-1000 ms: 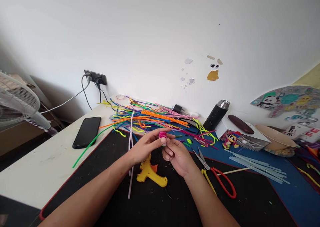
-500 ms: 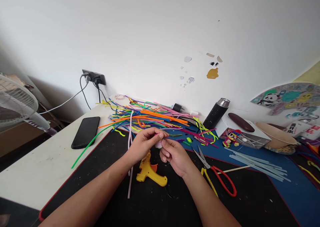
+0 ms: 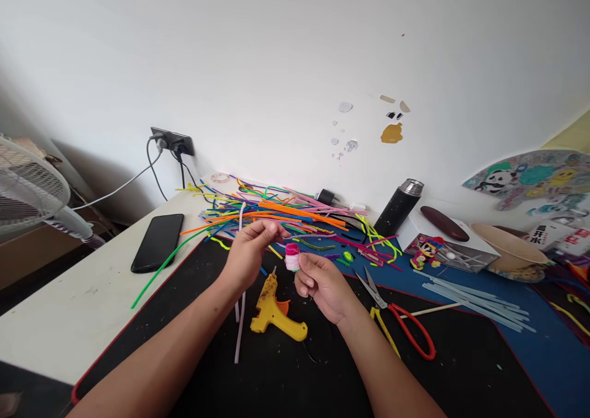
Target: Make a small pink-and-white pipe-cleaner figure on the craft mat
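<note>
My right hand (image 3: 322, 283) grips a small coiled piece (image 3: 292, 258), magenta at the top and pale pink below, that looks wound from pipe cleaner. My left hand (image 3: 251, 249) is closed in a pinch up and to the left of it; whatever is between its fingertips is too small to make out. Beneath the hands a yellow glue gun (image 3: 274, 313) lies on the black mat, its nozzle pointing away. A pale lilac pipe cleaner (image 3: 239, 338) runs behind my left wrist. Scissors (image 3: 391, 310) with red handles rest right of my right hand.
A heap of coloured pipe cleaners (image 3: 276, 212) spreads along the wall. A phone (image 3: 157, 243) lies at left. Further right are a black flask (image 3: 399, 208), a small figurine (image 3: 426, 253), pale glue sticks (image 3: 474, 301) and a bowl (image 3: 507, 246). Yellow-handled pliers (image 3: 385, 332) sit by the scissors.
My left hand has drawn away from the coiled piece, up and to the left, so the piece shows more. My right hand stays almost in place.
</note>
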Available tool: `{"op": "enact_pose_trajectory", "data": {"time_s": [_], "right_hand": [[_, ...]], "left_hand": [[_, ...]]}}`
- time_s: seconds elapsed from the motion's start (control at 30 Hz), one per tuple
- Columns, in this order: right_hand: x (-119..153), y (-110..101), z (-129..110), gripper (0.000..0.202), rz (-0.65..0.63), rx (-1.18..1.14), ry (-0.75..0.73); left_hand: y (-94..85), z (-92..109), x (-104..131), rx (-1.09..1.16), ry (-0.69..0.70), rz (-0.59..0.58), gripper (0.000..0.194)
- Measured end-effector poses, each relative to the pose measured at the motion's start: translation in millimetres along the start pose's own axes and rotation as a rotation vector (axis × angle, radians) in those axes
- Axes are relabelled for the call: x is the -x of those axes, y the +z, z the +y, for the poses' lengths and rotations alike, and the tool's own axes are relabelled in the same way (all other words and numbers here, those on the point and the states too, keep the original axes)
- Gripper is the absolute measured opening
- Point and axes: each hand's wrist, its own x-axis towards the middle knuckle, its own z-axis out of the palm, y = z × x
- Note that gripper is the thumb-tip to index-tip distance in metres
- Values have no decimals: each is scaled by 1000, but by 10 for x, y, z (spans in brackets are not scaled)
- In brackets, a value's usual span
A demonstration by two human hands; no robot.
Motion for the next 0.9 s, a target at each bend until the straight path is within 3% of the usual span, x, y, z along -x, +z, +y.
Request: {"op": "enact_pose_trajectory", "data": {"time_s": [0.07, 0.13, 0.3, 0.43, 0.7, 0.9], "right_hand": [[1, 5, -25, 53, 25, 5, -5], [-4, 7, -43, 53, 64, 20, -14], [-23, 0, -60, 47, 123, 48, -26], [-24, -10, -59, 47, 137, 46, -33], [-19, 5, -32, 46, 138, 74, -21], [-17, 12, -36, 46, 121, 68, -10]], "left_hand": [[-48, 15, -40, 23, 56, 126, 37], [-74, 39, -54, -69, 126, 111, 39], [-26, 80, 25, -517, 357, -293, 21], [10, 65, 64, -670, 508, -378, 14], [17, 103, 66, -809, 517, -400, 17], [42, 114, 84, -702, 358, -349, 21]]}}
